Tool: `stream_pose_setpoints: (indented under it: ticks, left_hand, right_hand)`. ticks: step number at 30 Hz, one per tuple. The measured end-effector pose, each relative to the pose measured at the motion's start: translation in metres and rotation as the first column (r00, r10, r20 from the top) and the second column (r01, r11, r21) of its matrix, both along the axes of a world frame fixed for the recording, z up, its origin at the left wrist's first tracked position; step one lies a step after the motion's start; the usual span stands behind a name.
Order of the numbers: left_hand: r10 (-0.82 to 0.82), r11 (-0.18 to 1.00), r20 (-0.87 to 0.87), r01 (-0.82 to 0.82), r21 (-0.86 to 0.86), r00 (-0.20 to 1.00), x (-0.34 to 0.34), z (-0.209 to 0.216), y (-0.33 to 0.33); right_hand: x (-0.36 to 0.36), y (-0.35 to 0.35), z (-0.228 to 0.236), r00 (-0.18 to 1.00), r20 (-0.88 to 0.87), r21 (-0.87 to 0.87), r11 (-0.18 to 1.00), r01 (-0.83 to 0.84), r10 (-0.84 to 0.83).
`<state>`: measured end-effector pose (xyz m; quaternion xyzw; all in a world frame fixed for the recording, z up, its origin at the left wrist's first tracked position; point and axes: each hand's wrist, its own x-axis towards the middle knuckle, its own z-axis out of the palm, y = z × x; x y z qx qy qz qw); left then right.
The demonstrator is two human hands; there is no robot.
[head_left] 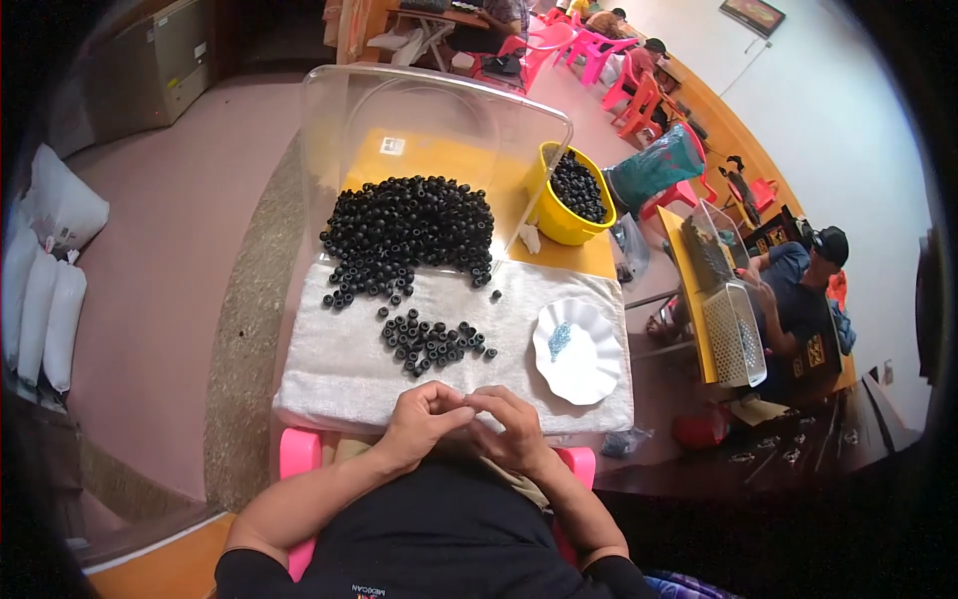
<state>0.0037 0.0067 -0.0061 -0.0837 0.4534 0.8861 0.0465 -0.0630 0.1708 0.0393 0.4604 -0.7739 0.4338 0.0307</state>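
Observation:
My left hand (424, 424) and my right hand (507, 427) meet at the near edge of a white cloth (329, 374), fingertips pinched together. Anything between the fingers is too small or hidden to tell. Just beyond them lies a loose cluster of small black ring-like parts (429, 341), each with a hole. Farther back, a large heap of the same black parts (409, 225) spills from a clear plastic bin (329, 130) lying with its open side toward me. To the right of the cluster, a white scalloped plate (589, 374) holds small light-blue bits (560, 339).
A yellow tub (571, 232) full of black parts stands at the table's back right. On the right a person (798, 295) sits at another table with a white perforated basket (736, 334). White sacks (40, 309) rest at far left. Pink chairs (599, 60) and more people are behind.

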Motion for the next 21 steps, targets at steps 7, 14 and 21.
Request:
stream_pose_setpoints:
  ticks: [7, 14, 21]
  left_hand:
    - [-0.013, 1.000, 0.007, 0.013, 0.004, 1.000, -0.003, 0.002, -0.001]
    - [-0.025, 0.998, 0.013, 0.025, -0.052, 1.000, -0.001, 0.006, 0.000]
    - [0.009, 1.000, 0.081, -0.008, -0.004, 0.997, 0.002, 0.007, 0.001]
  right_hand:
    - [-0.029, 0.021, 0.016, 0.971, 0.231, 0.090, 0.995, 0.036, -0.056]
    - [-0.158, 0.058, 0.025, 0.953, 0.043, 0.208, 0.936, 0.285, -0.299]
    - [-0.282, 0.035, 0.067, 0.799, -0.188, -0.152, 0.821, 0.551, -0.571]
